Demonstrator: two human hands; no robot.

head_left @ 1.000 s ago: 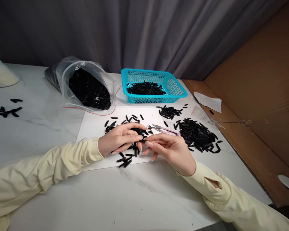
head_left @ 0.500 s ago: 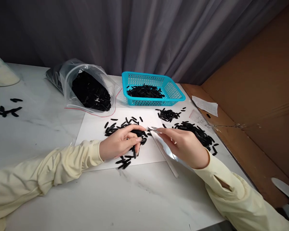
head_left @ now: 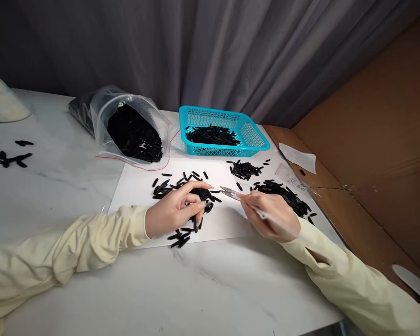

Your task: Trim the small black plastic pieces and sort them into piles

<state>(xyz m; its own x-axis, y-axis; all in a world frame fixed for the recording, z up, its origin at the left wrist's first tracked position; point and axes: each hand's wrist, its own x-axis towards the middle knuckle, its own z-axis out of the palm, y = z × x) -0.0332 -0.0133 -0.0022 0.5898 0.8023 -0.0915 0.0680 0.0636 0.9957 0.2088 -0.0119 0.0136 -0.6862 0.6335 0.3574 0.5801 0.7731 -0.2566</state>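
My left hand [head_left: 177, 212] is palm down over a loose pile of slim black pieces [head_left: 163, 187] on a white sheet [head_left: 224, 228]. Its index finger and thumb are apart, with the other fingers bent beneath. Black pieces show in the gap and beside the thumb; whether any touch the palm is hidden. My right hand [head_left: 271, 214] is closed around small pointed metal scissors [head_left: 230, 192], whose slightly parted blades point left toward my left index fingertip without touching it. A pale blurred strip [head_left: 266, 215] crosses the right hand; what it is I cannot make out.
Behind the sheet are an open zip bag [head_left: 135, 135] full of black pieces and a blue basket [head_left: 227, 150] holding more. Two heaps, one small [head_left: 245, 170] and one larger [head_left: 283, 196], lie right. A cardboard wall [head_left: 371, 163] bounds that side; several pieces [head_left: 7, 158] lie far left.
My right hand and the scissors have drawn back to the right and slightly down, away from my left fingertips. The pale strip has swung up across the hand. My left hand is nearly still.
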